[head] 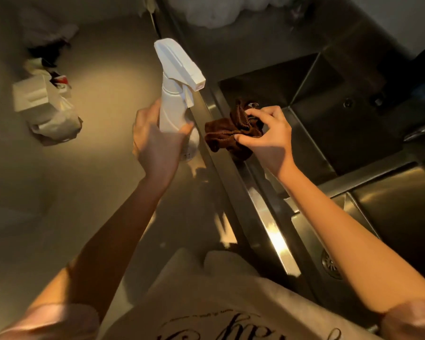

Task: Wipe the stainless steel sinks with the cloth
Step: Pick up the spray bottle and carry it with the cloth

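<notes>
head view: brown cloth [233, 133] is bunched on the front rim of the far sink [329, 119], pinched in the curled fingers of the right hand [268, 138]. white spray bottle [177, 99] is gripped just left of that rim by the left hand [157, 146], fingers wrapped round the body, nozzle aimed toward the basin. judged step: cloth being gathered before wiping. best done with the cloth flattened into a pad, rim and walls taken first, floor swept toward the drain. near sink [390, 217] is cut off at the right; its drain [330, 265] is partly hidden by the forearm. lighting is dim, so wet or dirty patches can't be made out.
</notes>
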